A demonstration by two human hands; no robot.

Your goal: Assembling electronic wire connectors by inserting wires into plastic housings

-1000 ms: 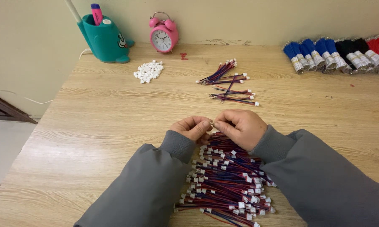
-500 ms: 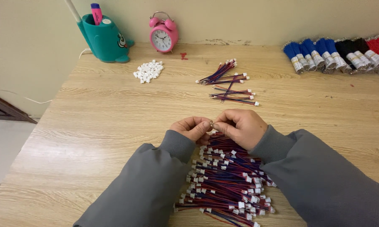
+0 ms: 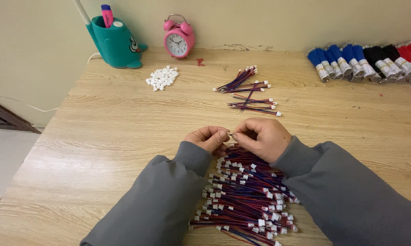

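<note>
My left hand (image 3: 208, 138) and my right hand (image 3: 260, 138) meet fingertip to fingertip above the near table, both pinched on one small wire lead with a white connector; the piece between the fingers is mostly hidden. Right under my wrists lies a big pile of red and blue wire leads (image 3: 249, 196) with white plugs. Both arms wear grey sleeves.
Further back on the wooden table (image 3: 100, 136) lie a small heap of white connector housings (image 3: 161, 78) and a few loose wire leads (image 3: 249, 91). Along the wall stand a teal pen holder (image 3: 115, 43), a pink alarm clock (image 3: 179, 41) and bundles of blue, black and red wires (image 3: 367, 61).
</note>
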